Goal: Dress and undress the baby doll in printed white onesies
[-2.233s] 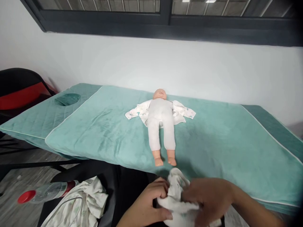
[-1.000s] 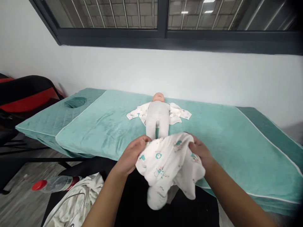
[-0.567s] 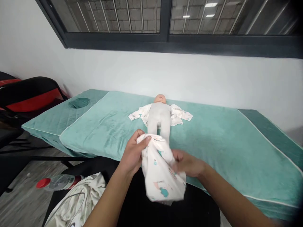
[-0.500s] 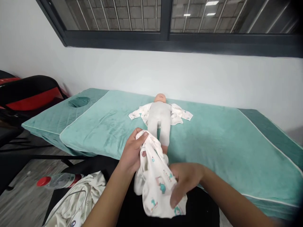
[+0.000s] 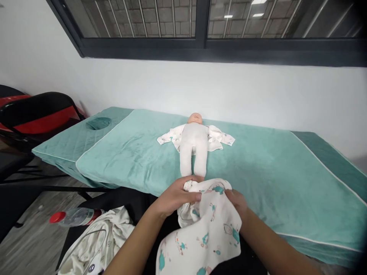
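Note:
Bunched between my hands is a white baby garment (image 5: pixel 206 229) with teal and pink prints; its exact kind is hidden by the folds. My left hand (image 5: pixel 180 195) pinches its upper left edge, thumb on top. At the upper right, my right hand (image 5: pixel 237 204) grips the same cloth, part of its fingers covered. Just beyond lies a baby doll (image 5: pixel 194 139) on its back, feet towards me, with a pale grey-white body. Its arms are in a matching printed top (image 5: pixel 220 138), spread out on both sides beneath it.
The doll lies on a massage bed with a green cover (image 5: pixel 258 172) against the wall. To the lower left, a red-capped bottle (image 5: pixel 76 217) and a crumpled white cloth (image 5: pixel 114 229) with a cable rest on a black seat. Folding chairs (image 5: pixel 43 110) stand left.
My left hand has moved right and down, and my right hand has risen to the garment's upper edge. The cloth is now spread between both hands, its lower part hanging towards me.

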`<state>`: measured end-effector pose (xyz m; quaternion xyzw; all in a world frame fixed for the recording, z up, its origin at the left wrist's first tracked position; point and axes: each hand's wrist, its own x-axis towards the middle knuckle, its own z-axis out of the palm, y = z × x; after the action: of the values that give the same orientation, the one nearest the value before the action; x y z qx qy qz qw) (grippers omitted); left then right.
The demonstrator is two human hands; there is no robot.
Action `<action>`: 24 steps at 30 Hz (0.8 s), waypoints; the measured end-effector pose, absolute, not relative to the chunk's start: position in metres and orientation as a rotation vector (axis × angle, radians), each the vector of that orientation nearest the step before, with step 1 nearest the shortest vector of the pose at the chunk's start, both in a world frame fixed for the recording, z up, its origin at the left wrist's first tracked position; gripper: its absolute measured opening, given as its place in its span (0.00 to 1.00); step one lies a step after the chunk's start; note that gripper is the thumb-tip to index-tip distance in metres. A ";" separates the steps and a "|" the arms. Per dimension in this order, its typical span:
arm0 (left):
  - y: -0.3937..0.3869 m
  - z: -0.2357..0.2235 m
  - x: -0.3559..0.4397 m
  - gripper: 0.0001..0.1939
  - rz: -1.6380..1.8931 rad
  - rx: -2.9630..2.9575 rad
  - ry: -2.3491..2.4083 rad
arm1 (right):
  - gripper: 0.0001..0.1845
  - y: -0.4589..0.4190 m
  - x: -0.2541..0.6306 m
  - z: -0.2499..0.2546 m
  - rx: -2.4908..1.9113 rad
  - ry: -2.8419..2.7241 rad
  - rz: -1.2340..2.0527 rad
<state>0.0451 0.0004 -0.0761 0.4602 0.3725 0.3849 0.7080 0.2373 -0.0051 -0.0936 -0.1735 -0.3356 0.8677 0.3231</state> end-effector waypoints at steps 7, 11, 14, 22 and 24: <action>0.003 -0.077 0.059 0.16 1.154 0.576 0.851 | 0.28 -0.010 0.219 -0.123 -0.307 -1.231 2.583; -0.002 -0.079 0.049 0.17 1.088 0.598 0.803 | 0.25 0.008 0.235 -0.102 -0.345 -1.332 2.382; -0.007 -0.078 0.038 0.22 0.928 0.796 0.802 | 0.23 0.023 0.250 -0.088 -0.504 -1.132 2.109; 0.004 -0.077 0.043 0.16 1.290 0.712 0.908 | 0.28 0.018 0.229 -0.109 -0.585 -1.164 2.228; 0.007 -0.080 0.048 0.15 1.296 0.606 0.870 | 0.31 0.018 0.225 -0.113 -0.508 -1.341 2.336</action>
<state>0.0480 0.0071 -0.0804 0.2686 0.3860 0.5750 0.6695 0.2245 0.0179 -0.1129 -0.1815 -0.4795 0.8352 0.1990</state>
